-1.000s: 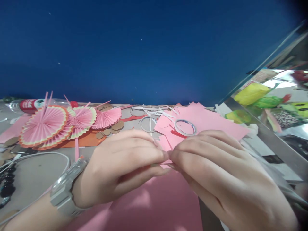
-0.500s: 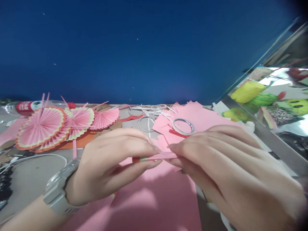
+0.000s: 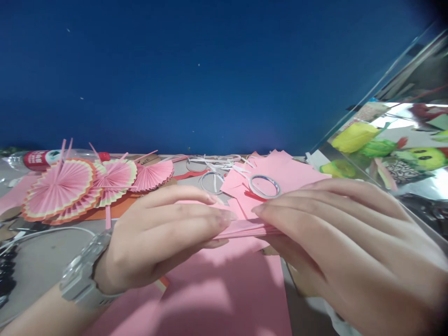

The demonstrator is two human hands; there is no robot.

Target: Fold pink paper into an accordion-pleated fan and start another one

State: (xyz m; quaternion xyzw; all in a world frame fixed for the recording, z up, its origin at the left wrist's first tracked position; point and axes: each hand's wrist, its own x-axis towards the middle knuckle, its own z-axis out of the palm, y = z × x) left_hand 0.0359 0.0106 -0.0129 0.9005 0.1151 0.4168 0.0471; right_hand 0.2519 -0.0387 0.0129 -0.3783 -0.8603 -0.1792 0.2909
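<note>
Between my two hands is a folded strip of pink paper (image 3: 247, 229), its layers stacked in narrow pleats. My left hand (image 3: 171, 233), with a grey watch (image 3: 84, 275) on the wrist, pinches its left part between thumb and fingers. My right hand (image 3: 343, 242) grips the right end the same way; its thumb is mostly hidden underneath. Below the strip a large pink sheet (image 3: 224, 289) lies flat on the table, shaded by my hands. Just beyond my fingers lies a roll of tape (image 3: 265, 186) on more pink paper (image 3: 290, 170).
Pleated pink paper fans (image 3: 59, 189) lie at the left, before a plastic bottle with a red label (image 3: 37, 160). White paper strips (image 3: 224, 162) and another ring-shaped roll (image 3: 212, 182) sit at the back. On the right, a clear-walled box holds yellow and green items (image 3: 357, 136).
My fingers have shifted along the pink strip and the right hand has moved slightly right. More of the strip's stacked layers show between the hands.
</note>
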